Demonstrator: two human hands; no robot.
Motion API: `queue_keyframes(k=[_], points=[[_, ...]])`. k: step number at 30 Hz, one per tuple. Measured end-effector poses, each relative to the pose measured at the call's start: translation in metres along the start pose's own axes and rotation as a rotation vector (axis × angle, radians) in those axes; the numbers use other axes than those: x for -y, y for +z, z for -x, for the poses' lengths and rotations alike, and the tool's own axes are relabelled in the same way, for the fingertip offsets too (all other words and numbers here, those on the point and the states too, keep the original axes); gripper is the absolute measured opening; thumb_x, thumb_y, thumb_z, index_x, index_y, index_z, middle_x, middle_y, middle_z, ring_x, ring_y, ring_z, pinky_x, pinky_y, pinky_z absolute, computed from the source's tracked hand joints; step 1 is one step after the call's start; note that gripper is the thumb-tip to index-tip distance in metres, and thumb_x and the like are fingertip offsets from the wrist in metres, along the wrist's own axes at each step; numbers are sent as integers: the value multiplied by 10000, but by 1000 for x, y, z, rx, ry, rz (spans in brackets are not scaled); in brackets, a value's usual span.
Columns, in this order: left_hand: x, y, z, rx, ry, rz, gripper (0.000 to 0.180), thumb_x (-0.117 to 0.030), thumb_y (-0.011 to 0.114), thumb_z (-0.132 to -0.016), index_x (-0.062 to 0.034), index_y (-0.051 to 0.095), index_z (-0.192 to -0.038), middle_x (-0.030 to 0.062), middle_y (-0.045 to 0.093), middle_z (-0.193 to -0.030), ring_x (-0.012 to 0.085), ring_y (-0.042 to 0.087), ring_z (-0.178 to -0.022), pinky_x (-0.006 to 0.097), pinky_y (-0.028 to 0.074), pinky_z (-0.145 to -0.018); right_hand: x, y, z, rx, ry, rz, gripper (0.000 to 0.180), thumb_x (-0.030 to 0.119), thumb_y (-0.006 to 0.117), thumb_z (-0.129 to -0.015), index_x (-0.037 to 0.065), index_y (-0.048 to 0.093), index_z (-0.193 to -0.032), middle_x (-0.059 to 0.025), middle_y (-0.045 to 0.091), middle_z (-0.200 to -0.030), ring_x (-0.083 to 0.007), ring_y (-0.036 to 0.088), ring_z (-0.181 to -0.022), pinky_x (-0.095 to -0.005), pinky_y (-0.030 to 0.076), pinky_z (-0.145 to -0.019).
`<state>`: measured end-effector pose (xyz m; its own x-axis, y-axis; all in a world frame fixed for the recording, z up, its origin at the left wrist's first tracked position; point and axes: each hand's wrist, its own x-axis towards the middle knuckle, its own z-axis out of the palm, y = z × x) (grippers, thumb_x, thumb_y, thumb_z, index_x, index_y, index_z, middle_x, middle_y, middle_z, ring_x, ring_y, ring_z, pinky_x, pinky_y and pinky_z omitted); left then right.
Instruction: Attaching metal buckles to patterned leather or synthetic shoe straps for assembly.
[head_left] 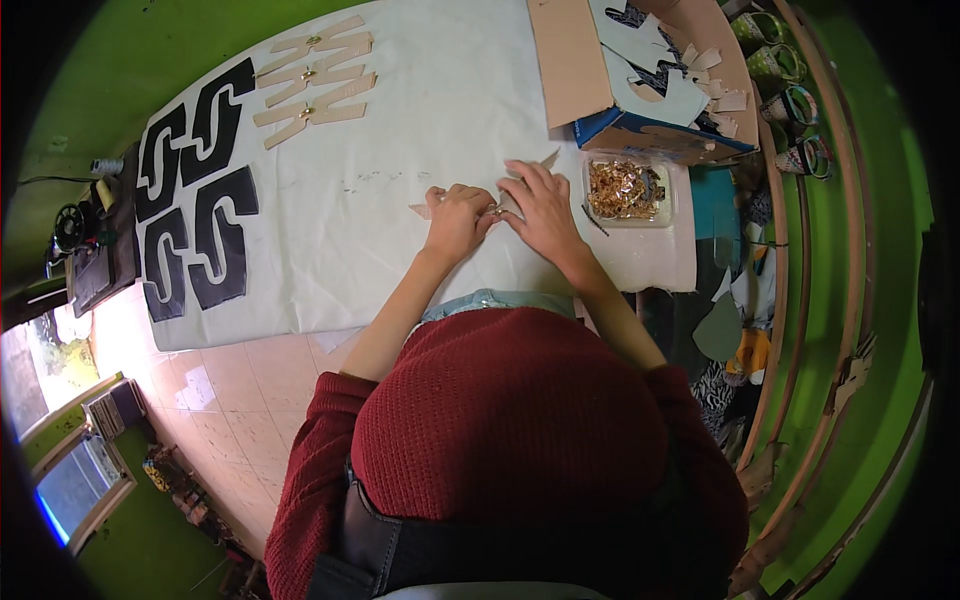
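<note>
Near the middle of the white cloth-covered worktable (420, 130), seen from the head camera, both hands meet over a flat tan strap-shaped cut piece (500, 192), which lies directly under and between them. Its long axis runs roughly left to right with a slight upward slant toward the right, one pointed end showing past the left hand's knuckles and another tip poking out above the right hand. The left hand (458, 215) is curled, fingertips pinched down on the piece where a small gold-coloured metal fitting (494, 209) glints; the right hand (540, 205) lies flatter, fingers spread and pressing on the same piece. Both hands sit about equally close to it, the fitting right at their meeting point. Just beside the right hand stands a clear plastic tub of gold-coloured metal fittings (627, 189), nearer to that hand than to the left. Behind it an open cardboard box with a blue side (640, 130) holds pale grey and tan cut shapes. Well apart on the far left of the table lie three finished tan strap pieces with gold fittings (315, 75) and four black curved cut pieces (195, 190). Most of the held piece is hidden beneath the palms, so its full outline cannot be made out, nor how the fitting is seated; the person's red knitted sweater (510, 420) blocks the table's near edge.
</note>
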<state>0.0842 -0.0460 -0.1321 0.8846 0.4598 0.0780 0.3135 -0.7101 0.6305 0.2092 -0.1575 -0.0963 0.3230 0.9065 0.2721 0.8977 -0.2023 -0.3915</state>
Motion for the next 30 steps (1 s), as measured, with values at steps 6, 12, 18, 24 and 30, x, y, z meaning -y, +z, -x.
queue_keyframes(k=[6,12,18,24,30], points=[[-7,-1,1,-52,106,-76,131,-190,699,-744,-136,649,-853,-31,644,-897,184,564,-918,472,279,-893,-17,-6,-10,414,-114,93,218,164,657,-753,98,621,-958,-50,625,-1000,-201,565,-969,-470,298,-981],[-11,-3,1,-71,56,-147,120,-260,685,-769,-158,661,-827,-3,647,-776,172,591,-843,469,283,-906,-18,2,-3,214,-52,-20,76,145,650,-752,82,635,-791,-69,634,-728,-223,602,-822,-359,377,-860],[-10,-2,1,-109,43,-142,147,-279,664,-773,-139,634,-741,18,611,-648,183,590,-717,445,303,-880,-12,8,12,73,-51,-25,79,146,660,-734,79,637,-769,-49,635,-720,-208,591,-762,-347,379,-769],[-3,-3,3,-133,155,-165,128,-260,705,-747,-147,654,-779,-15,639,-705,151,597,-742,419,309,-866,-8,9,20,-10,-39,-44,110,138,704,-687,88,637,-760,-24,633,-731,-184,585,-766,-336,385,-717],[2,0,5,-187,274,-159,85,-153,708,-713,-142,644,-768,-25,630,-732,133,594,-758,423,312,-871,-4,13,26,-63,-18,-80,106,120,705,-677,91,625,-741,-11,630,-749,-178,584,-777,-335,388,-691]])
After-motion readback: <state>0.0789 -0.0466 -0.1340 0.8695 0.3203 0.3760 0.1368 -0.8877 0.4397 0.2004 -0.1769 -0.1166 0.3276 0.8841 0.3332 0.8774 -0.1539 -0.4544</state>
